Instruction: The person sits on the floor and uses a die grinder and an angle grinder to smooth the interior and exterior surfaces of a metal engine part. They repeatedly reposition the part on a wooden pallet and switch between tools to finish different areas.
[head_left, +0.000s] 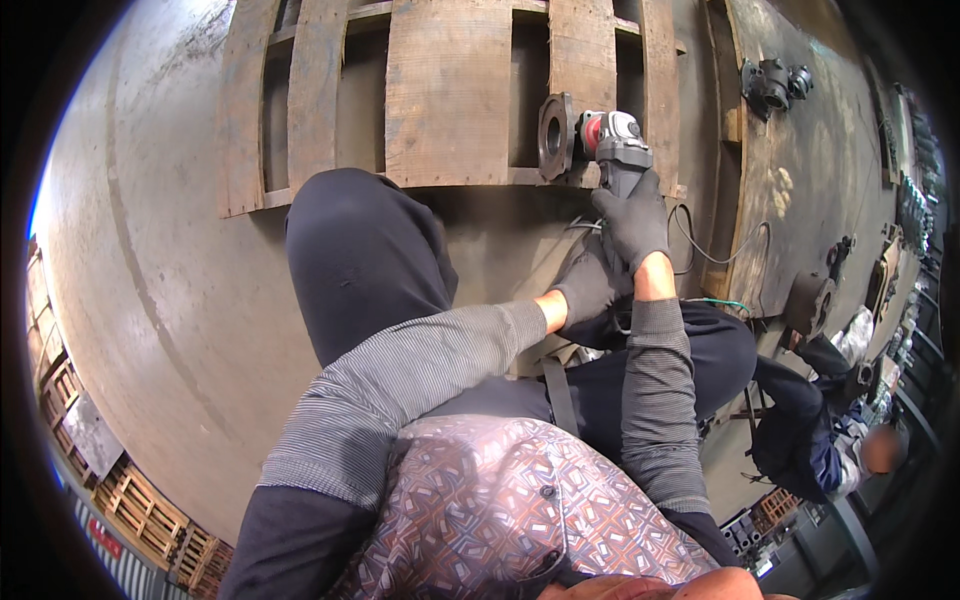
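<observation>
An angle grinder [624, 154] with a grey head is held out over the near edge of a wooden pallet. My right hand [636, 222], in a dark grey glove, is wrapped round its body just behind the head. Closer to me, my left hand [588, 284], gloved alike, is closed round the rear of the grinder; its fingers are partly hidden. The reddish disc side of the head faces left, against or very close to a dark metal flanged part [556, 137] with a round opening. That part stands on edge on the pallet; the exact contact point is hidden.
The slatted pallet [447, 90] has gaps between its boards. A cable [720, 260] loops to the right of my hands. Metal castings [774, 85] rest on a wooden surface [800, 190] at right. Another person [815, 440] is at lower right. Stacked pallets [140, 510] stand at far left.
</observation>
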